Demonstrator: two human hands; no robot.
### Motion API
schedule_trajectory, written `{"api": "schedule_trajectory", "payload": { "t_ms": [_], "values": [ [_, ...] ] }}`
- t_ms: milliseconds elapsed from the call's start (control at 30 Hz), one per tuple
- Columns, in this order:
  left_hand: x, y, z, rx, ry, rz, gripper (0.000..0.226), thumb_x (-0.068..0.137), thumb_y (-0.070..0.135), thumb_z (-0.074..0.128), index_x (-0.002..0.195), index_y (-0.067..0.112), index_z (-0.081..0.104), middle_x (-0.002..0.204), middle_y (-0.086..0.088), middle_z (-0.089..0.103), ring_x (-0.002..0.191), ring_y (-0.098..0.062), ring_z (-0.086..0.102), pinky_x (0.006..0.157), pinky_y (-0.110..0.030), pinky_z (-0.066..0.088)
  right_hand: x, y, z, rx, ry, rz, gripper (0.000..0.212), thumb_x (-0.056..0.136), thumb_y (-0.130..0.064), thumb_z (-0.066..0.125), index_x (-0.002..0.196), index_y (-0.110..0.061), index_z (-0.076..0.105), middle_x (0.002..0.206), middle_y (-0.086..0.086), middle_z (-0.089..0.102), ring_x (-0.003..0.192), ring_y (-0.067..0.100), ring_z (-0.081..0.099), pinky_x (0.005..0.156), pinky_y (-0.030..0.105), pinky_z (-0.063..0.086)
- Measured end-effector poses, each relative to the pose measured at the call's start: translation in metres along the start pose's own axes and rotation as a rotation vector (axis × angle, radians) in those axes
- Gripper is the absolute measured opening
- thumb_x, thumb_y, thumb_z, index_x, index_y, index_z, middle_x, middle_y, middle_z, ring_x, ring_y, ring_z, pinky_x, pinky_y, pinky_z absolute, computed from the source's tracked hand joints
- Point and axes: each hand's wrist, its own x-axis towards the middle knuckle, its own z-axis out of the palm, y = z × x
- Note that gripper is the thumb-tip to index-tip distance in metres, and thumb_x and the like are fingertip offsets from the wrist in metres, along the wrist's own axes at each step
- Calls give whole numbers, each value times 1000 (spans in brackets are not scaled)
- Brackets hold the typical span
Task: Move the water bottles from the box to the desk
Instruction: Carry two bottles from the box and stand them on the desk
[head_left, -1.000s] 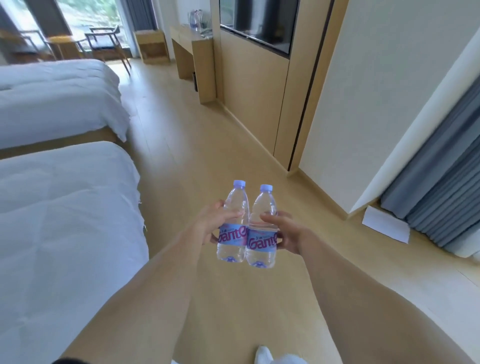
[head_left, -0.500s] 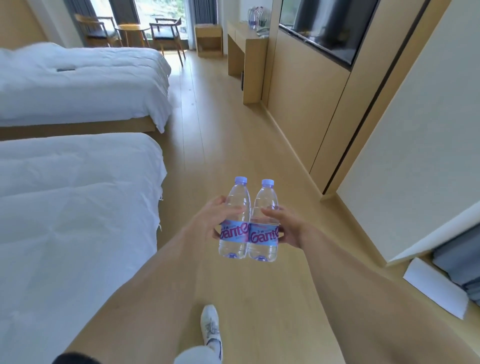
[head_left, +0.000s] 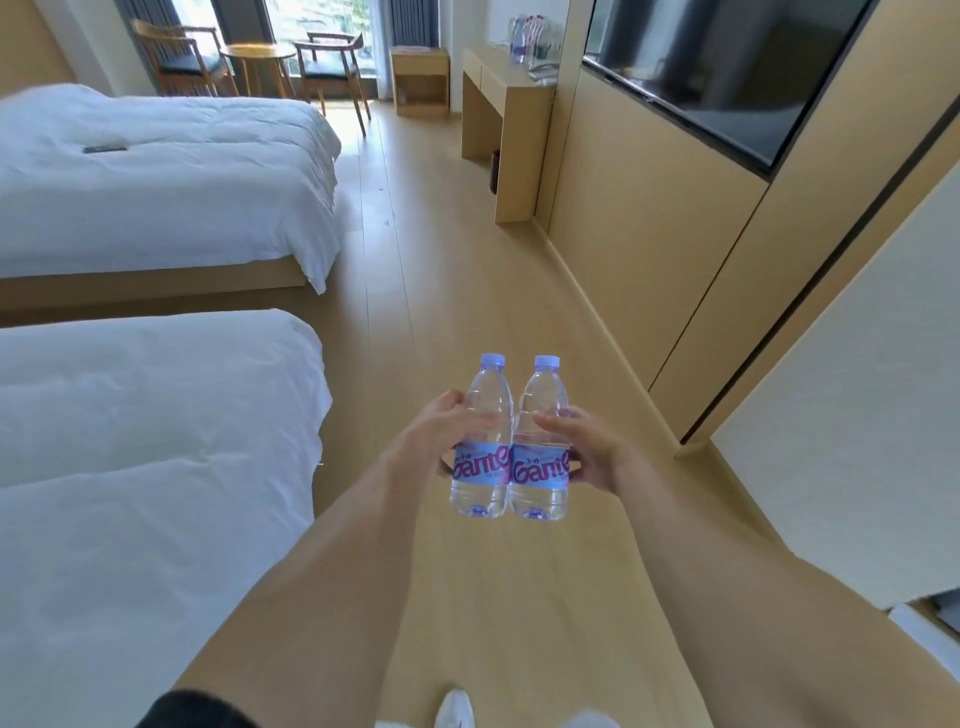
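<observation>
Both bare forearms reach forward from the bottom of the view over the wooden floor (head_left: 457, 270); the left hand (head_left: 441, 436) sits at mid-height of the frame, fingers curled round the left bottle (head_left: 480, 441) from its outer side, thumb across the clear body above the label; the right hand (head_left: 587, 452) mirrors it, fingers wrapped behind the right bottle (head_left: 540, 447) and thumb laid on its shoulder; each hand is closed on its own bottle. The two bottles are held upright and side by side, touching along their bodies, in the air above the floor; they are clear plastic, full of water, with pale lilac caps and blue labels bearing pink lettering. To the left lie two beds with white bedding, the near bed (head_left: 145, 467) and the far bed (head_left: 156, 182); a dark flat object (head_left: 105, 149) lies on the far one. Ahead by the window stand two chairs and a small round table (head_left: 254, 54). On the right wall stands the wooden desk (head_left: 506, 98), well apart from the hands, with several bottles (head_left: 524, 31) on top; nearer, a dark screen (head_left: 727, 67) is set in the wall.
</observation>
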Motion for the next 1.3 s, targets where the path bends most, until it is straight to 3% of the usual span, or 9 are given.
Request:
{"api": "schedule_trajectory", "payload": {
  "t_ms": [200, 600, 933, 1067, 1300],
  "values": [
    [70, 37, -42, -36, 23, 1, 51, 75, 36, 86, 116, 23, 59, 110, -7, 73, 103, -26, 70, 89, -60, 55, 76, -52, 15, -18, -24, -4, 48, 86, -33, 77, 127, -18, 55, 122, 12, 70, 92, 24, 66, 70, 37, 55],
    [210, 114, -113, -110, 188, 1, 47, 79, 32, 83, 117, 21, 58, 111, -9, 70, 100, -25, 70, 88, -58, 56, 264, -158, 37, -80, -184, -23, 56, 84, -35, 78, 130, -16, 52, 123, 12, 71, 92, 25, 65, 71, 36, 57],
    [339, 220, -167, -178, 328, 22, 38, 81, 29, 82, 112, 28, 61, 112, -6, 70, 100, -24, 70, 88, -57, 57, 412, -291, 44, -137, -336, -37, 40, 87, -32, 76, 118, -19, 57, 122, 13, 71, 90, 25, 67, 68, 34, 55],
    [385, 250, -184, -187, 327, 22, 45, 79, 30, 83, 117, 28, 60, 111, -4, 72, 100, -23, 70, 86, -56, 57, 460, -327, 44, -143, -349, -44, 41, 88, -32, 75, 122, -17, 57, 122, 13, 70, 91, 25, 67, 65, 32, 55],
    [480, 293, -218, -190, 259, 18, 49, 78, 31, 85, 120, 29, 60, 113, -4, 72, 101, -23, 70, 87, -58, 56, 547, -377, 42, -131, -308, -22, 31, 88, -33, 75, 110, -21, 58, 118, 11, 73, 95, 26, 68, 66, 33, 54]
  ]
}}
